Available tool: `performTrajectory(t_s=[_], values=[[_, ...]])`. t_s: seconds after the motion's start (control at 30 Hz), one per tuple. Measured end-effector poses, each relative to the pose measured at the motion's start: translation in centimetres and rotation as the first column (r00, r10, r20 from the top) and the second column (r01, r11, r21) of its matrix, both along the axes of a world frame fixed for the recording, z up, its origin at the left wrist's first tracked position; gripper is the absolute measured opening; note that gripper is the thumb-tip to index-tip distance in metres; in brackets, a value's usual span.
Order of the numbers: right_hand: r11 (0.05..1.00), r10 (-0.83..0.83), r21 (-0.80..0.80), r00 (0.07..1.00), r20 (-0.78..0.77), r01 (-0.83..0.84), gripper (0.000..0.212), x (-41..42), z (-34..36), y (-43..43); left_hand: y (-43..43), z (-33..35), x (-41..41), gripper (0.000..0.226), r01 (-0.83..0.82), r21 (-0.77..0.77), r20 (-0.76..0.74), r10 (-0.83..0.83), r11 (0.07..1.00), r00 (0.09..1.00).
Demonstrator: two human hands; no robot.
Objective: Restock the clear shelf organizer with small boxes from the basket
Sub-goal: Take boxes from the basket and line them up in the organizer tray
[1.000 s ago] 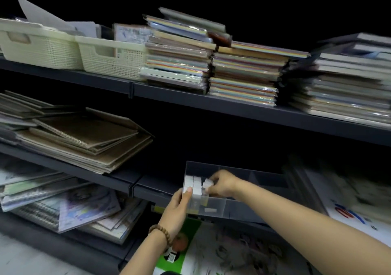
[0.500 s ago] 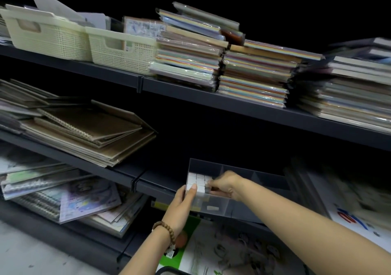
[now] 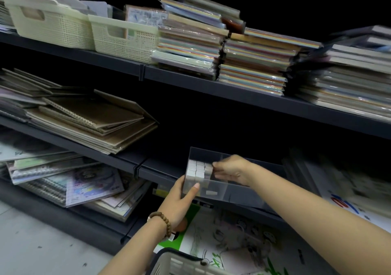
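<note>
Dim overall: behind the dark grey metal shelves [image 3: 232, 93] everything drops to flat black. Light falls from above and in front. It is brightest on the cream perforated plastic baskets [image 3: 53, 27] at the top shelf's left end and glints off the film-wrapped stacks of coloured paper [image 3: 251, 63]. The small white boxes [image 3: 195, 170] in the clear plastic organizer [image 3: 232, 192] read fairly sharp. The printed sheets [image 3: 349, 181] by the right edge are smeared with blur, and the white black-rimmed basket [image 3: 179, 264] at the bottom edge is soft.

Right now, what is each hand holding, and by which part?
The left hand grips the clear organizer by its front left corner. The right hand touches the small boxes inside; whether it pinches one cannot be told.
</note>
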State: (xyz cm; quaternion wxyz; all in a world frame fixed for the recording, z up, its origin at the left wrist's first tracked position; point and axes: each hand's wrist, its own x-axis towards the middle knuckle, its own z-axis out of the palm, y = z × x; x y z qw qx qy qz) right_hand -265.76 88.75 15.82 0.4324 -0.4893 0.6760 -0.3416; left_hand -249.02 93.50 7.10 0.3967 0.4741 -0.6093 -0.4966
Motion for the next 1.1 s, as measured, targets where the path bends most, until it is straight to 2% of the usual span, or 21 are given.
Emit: performTrajectory(t_s=[0.07, 0.13, 0.2, 0.3, 0.4, 0.47, 0.53, 0.6, 0.67, 0.77, 0.93, 1.1], values=[[0.995, 0.045, -0.089, 0.997, 0.062, -0.039, 0.041, -0.8, 1.0, 2.1, 0.7, -0.6, 0.3, 0.100, -0.007, -0.017, 0.068, 0.008, 1.000, 0.998], [0.983, 0.123, -0.154, 0.985, 0.122, -0.103, 0.035, -2.0, 1.3, 4.8, 1.7, -1.7, 0.2, 0.099, -0.018, -0.017, 0.151, 0.020, 1.000, 0.988], [0.978, 0.174, -0.150, 0.968, 0.179, -0.148, 0.027, -3.8, 0.2, 7.6, 2.9, -3.5, -0.1, 0.092, 0.042, -0.005, 0.255, -0.040, 0.999, 0.966], [0.986, 0.152, 0.026, 0.958, 0.242, -0.163, 0.022, -6.7, -4.3, 11.3, 4.9, -6.7, -1.3, 0.081, 0.146, 0.056, 0.448, -0.155, 0.988, 0.881], [0.968, 0.020, 0.232, 0.954, 0.300, -0.093, 0.021, -9.5, -10.8, 14.5, 7.2, -10.1, -2.5, 0.074, 0.228, 0.191, 0.517, -0.295, 0.955, 0.804], [0.934, -0.094, 0.357, 0.954, 0.284, -0.014, 0.023, -11.4, -15.7, 16.8, 8.9, -12.9, -3.4, 0.072, 0.267, 0.279, 0.546, -0.380, 0.923, 0.746], [0.893, -0.204, 0.445, 0.946, 0.250, 0.074, 0.021, -13.0, -20.8, 19.1, 10.3, -15.9, -4.2, 0.071, 0.244, 0.345, 0.555, -0.406, 0.906, 0.726], [0.846, -0.259, 0.517, 0.947, 0.190, 0.127, 0.019, -14.1, -25.6, 21.2, 11.7, -18.9, -5.1, 0.065, 0.195, 0.403, 0.519, -0.399, 0.894, 0.756], [0.800, -0.277, 0.576, 0.954, 0.111, 0.165, 0.030, -14.7, -29.8, 22.9, 13.1, -22.0, -5.7, 0.057, 0.146, 0.463, 0.480, -0.386, 0.874, 0.788], [0.768, -0.209, 0.622, 0.978, 0.018, 0.153, 0.044, -14.7, -34.3, 24.5, 14.9, -25.8, -6.0, 0.050, 0.124, 0.557, 0.429, -0.411, 0.822, 0.804], [0.687, -0.085, 0.721, 0.995, -0.048, 0.093, 0.070, -13.8, -39.3, 26.0, 16.0, -29.6, -6.0, 0.052, 0.115, 0.617, 0.391, -0.430, 0.779, 0.814], [0.704, -0.082, 0.688, 0.983, -0.166, 0.175, 0.079, -12.8, -41.7, 26.2, 15.6, -30.8, -6.7, 0.038, 0.047, 0.628, 0.360, -0.343, 0.776, 0.868]])
